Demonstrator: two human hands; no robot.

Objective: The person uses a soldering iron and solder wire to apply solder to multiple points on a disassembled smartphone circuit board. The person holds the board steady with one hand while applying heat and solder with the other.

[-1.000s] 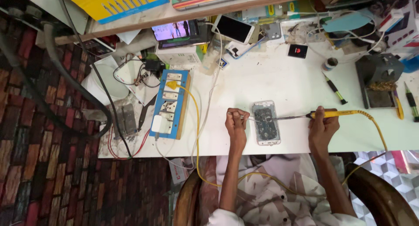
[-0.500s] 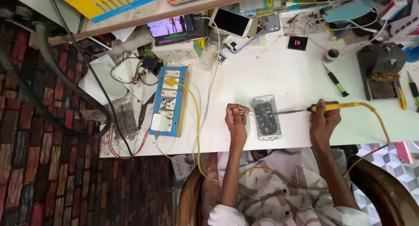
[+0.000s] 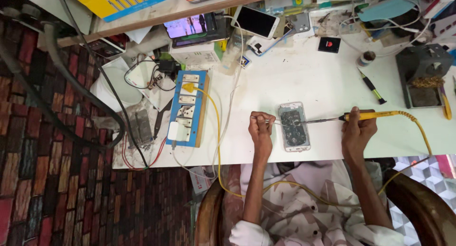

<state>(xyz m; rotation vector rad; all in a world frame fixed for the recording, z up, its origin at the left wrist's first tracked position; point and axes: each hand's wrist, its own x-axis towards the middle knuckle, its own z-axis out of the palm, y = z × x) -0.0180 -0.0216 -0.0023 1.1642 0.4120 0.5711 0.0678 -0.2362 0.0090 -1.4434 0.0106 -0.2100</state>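
Phone (image 3: 294, 126) lies unmoved between hands; right hand (image 3: 357, 132) still grips iron (image 3: 375, 115), left hand (image 3: 261, 127) pinches wire (image 3: 278, 122), both tips meeting on board.

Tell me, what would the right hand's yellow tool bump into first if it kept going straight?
The right hand points its soldering iron at the opened phone; its tip seems already there, though depth is unclear.

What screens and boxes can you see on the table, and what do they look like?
Lit phone screen: back edge, propped up, showing a colourful picture.
Dark-screened white phone: right of it, tilted.
White cardboard box: under the lit phone.
Small black square packet: on the white table, with a red mark.
Yellow flat box: top shelf, blue strip.
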